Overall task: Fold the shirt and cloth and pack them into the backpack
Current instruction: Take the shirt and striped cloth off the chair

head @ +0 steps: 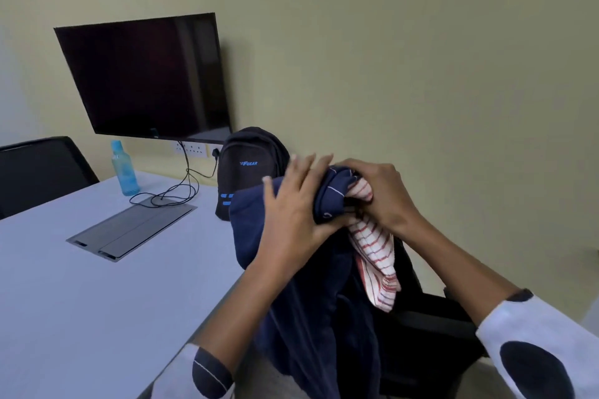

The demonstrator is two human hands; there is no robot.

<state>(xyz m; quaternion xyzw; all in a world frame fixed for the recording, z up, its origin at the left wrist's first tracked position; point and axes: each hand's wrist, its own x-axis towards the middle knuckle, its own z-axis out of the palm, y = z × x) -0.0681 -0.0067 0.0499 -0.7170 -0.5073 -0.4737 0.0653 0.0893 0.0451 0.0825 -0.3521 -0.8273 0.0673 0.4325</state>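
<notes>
A navy blue shirt (311,295) hangs in the air over the table's right edge, bunched at its top. My left hand (291,204) presses flat against its upper part, fingers spread, thumb under the bunch. My right hand (385,194) grips the top of the bunch together with a white cloth with red stripes (376,256), which dangles to the right of the shirt. A black backpack (243,165) with blue lettering stands upright on the table just behind the shirt, partly hidden by it.
The pale table (97,285) has a grey cable hatch (129,227), a blue water bottle (124,168) and black cables (181,188). A dark screen (146,74) hangs on the wall. A black chair (421,327) stands below my hands, another chair (42,168) at far left.
</notes>
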